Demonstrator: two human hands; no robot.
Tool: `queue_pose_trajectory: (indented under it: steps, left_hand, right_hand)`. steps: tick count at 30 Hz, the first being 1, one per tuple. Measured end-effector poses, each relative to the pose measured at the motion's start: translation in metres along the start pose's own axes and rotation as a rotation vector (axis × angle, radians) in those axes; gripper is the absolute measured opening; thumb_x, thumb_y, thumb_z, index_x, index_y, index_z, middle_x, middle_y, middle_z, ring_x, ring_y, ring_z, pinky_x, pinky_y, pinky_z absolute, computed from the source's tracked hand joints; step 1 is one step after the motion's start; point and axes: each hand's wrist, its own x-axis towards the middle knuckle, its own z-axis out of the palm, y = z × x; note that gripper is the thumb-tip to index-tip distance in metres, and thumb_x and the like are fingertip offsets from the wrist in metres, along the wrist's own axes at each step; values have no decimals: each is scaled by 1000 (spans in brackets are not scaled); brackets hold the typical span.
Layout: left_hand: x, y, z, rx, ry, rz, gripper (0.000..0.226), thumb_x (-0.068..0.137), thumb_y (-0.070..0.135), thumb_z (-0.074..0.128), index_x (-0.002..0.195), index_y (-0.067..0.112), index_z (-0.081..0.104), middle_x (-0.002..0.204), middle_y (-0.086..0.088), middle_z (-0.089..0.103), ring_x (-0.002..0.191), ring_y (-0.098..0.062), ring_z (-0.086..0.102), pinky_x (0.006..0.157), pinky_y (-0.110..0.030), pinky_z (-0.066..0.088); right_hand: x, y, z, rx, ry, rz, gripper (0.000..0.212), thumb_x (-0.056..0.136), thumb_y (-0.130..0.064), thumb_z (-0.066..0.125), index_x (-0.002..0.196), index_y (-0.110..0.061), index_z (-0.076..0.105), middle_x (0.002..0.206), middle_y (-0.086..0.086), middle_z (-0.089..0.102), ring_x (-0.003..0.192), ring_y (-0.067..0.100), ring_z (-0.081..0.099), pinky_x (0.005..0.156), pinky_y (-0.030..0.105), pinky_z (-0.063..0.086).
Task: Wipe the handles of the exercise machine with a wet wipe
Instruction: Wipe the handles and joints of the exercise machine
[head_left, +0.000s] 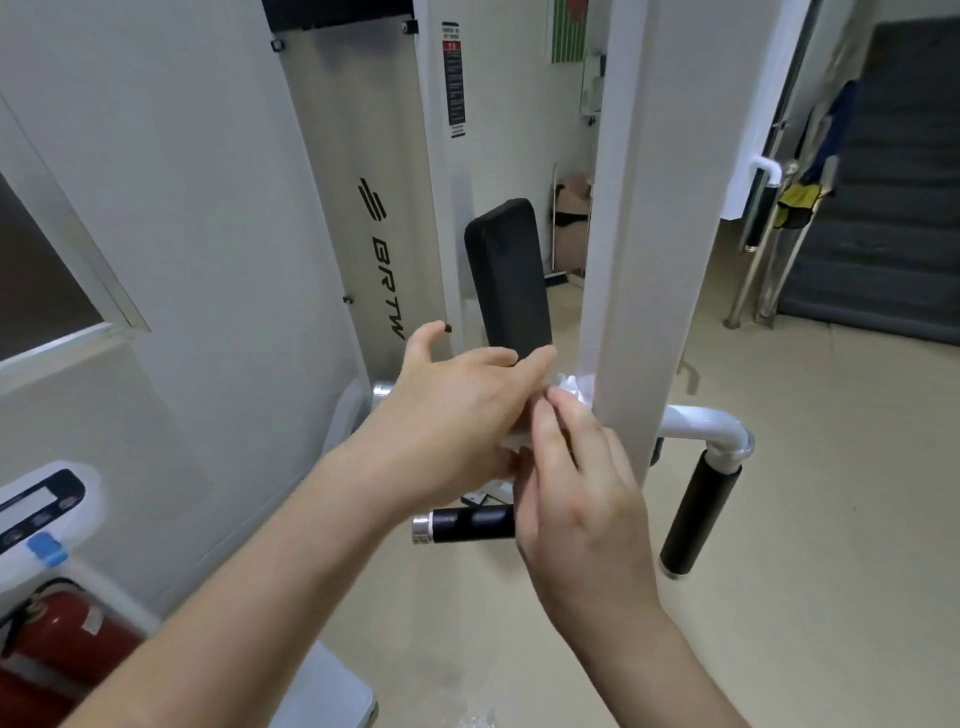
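The wet wipe (570, 387) is being held between both hands, just left of the white upright post (641, 249) and close against its near face; whether it is touching the post cannot be told. The left hand (457, 415) is being kept over the wipe, fingers curved round the upper bunch and thumb lifted clear; the contact beneath the palm is hidden. The right hand (584, 499) is being kept narrow, its fingertips (545, 415) pinching the lower part of the wipe. Neither handle is being touched yet. The nearer handle (470, 524), black with a metal end cap, is being seen below the hands and left of the post, its long axis running roughly level from left to right, its inner end hidden behind the right hand. The second handle (698, 512) is being carried right of the post on a white bent tube (701, 421), its long axis steep, cap end lowest. The right hand is being judged the nearer to both grips. The level handle lies straight down from it, so the coming move is being judged a short drop, with the wipe laid across that axis and drawn along it.
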Motion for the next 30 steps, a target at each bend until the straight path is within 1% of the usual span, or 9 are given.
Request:
queue_pose_trajectory:
  steps: [2,4,7,9,14,17,22,26,30]
  left_hand:
    - [-22,-15,-5,-246,142,-50,61,81,40,62,136,42,33,119,20,58,124,-4,42,108,-49,26]
    - [-44,-31,-1,-343,394,-151,39,86,44,50,125,39,51,111,18,61,107,-15,51,89,-43,45]
    - [-56,-40,21,-398,439,-369,25,97,44,34,109,38,55,80,10,59,78,-19,53,67,-31,39]
    - [-55,-37,31,-507,447,-390,21,98,38,37,110,35,54,72,6,53,69,-17,50,61,-30,35]
    - [-51,-35,37,-556,508,-392,21,99,31,40,112,31,56,71,9,47,68,-15,48,59,-29,32]
    - [-51,-33,37,-545,522,-391,22,99,33,38,112,31,56,71,11,44,69,-16,46,57,-29,31]
    - [-52,-34,38,-556,528,-379,29,94,39,33,112,31,55,74,6,49,71,-20,48,61,-31,36]
    - [-52,-34,38,-538,528,-374,32,94,38,33,114,27,57,77,1,52,75,-23,49,63,-32,36]
    - [-50,-38,40,-533,524,-366,27,98,32,39,117,25,58,80,0,54,78,-24,49,65,-32,36]
  right_hand:
    - [6,-2,1,-68,-23,27,38,79,6,60,116,2,63,114,17,61,87,31,60,79,33,50]
    - [12,-4,0,-123,-18,33,35,78,5,65,113,1,65,106,14,62,81,29,61,69,35,53]
    - [16,-4,1,-126,57,6,24,83,2,56,102,-1,70,88,11,62,69,27,55,60,31,46]
    - [20,-3,3,-123,118,-10,21,75,9,64,89,-3,72,79,7,63,67,26,52,61,28,41]
    - [31,-9,5,-189,100,-88,10,75,1,66,72,-8,66,75,4,64,80,23,56,66,24,38]
    - [26,-12,7,-141,136,9,16,88,-2,56,78,-8,67,77,5,63,65,26,59,55,28,42]
    - [31,-30,-10,48,309,53,40,99,-22,40,84,-2,71,78,10,59,64,18,51,59,21,42]
    - [34,-26,1,-93,195,34,28,91,-19,49,76,-6,69,74,6,65,62,25,57,59,25,39]
    - [20,-21,19,-239,154,-13,16,92,-8,55,97,-1,70,91,9,70,87,32,62,86,30,46]
